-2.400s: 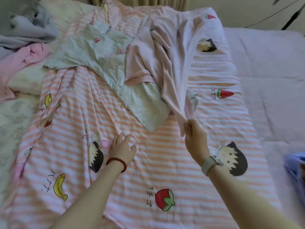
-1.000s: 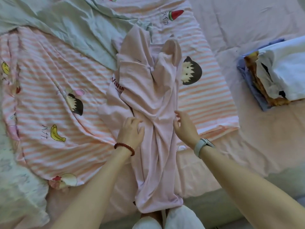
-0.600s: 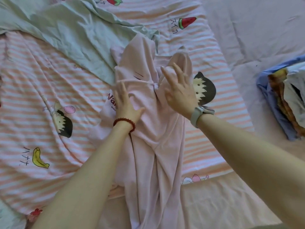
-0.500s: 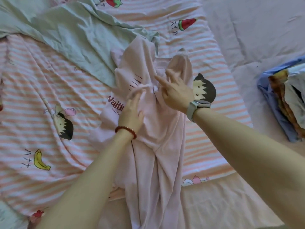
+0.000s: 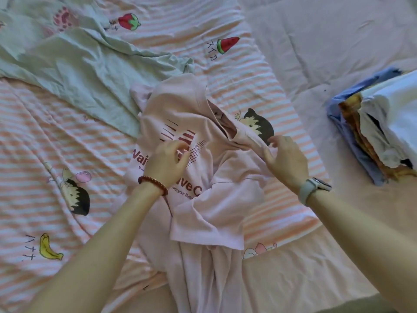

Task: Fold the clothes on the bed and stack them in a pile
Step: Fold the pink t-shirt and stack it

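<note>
Striped sheet point(image 5: 56, 136) — folded pile point(image 5: 383, 132) far right, on quilt point(image 5: 327, 41).

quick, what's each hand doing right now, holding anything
Left hand: fingers curled, pinching the printed front of the pink T-shirt.
Right hand: gripping a fold of the same T-shirt near its collar.

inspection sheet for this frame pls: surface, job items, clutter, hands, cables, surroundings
Surface: striped cartoon-print sheet over the bed, rumpled.
Job's things: pink T-shirt crumpled, print up, unfolded; green garment spread behind it; folded pile at right.
Clutter: nothing seen.
Hands: left hand on the shirt's print, fingers curled, grip unclear; right hand pinches the shirt's edge.
Cables: nothing seen.
Surroundings: plain pale bedding at right.
</note>
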